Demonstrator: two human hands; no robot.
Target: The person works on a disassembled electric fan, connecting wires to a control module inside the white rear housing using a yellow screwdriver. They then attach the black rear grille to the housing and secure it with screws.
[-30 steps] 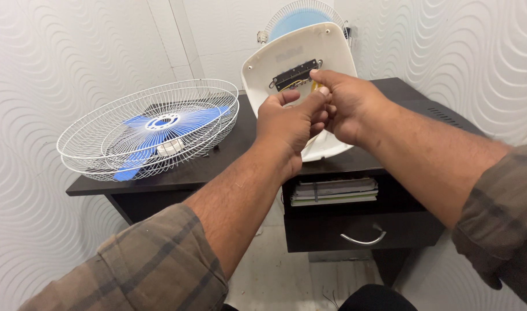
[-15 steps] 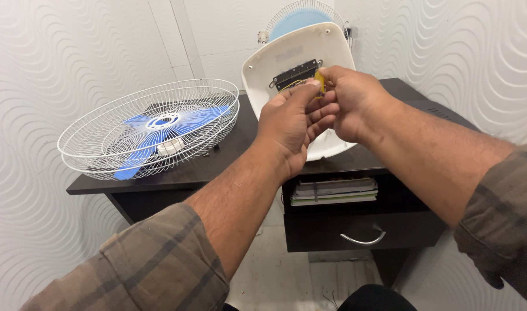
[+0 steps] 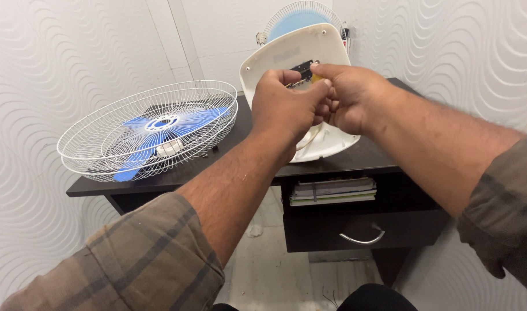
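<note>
Over the dark desk (image 3: 355,164) we hold both hands together before the white fan base (image 3: 286,57). Our right hand (image 3: 352,101) pinches a small yellow piece (image 3: 317,78) between thumb and forefinger; our left hand (image 3: 283,109), fingers curled closed, touches it just beside.

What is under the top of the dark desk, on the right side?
Under the desk top lies a stack of books on a shelf, above a drawer. The drawer's contents are hidden.
</note>
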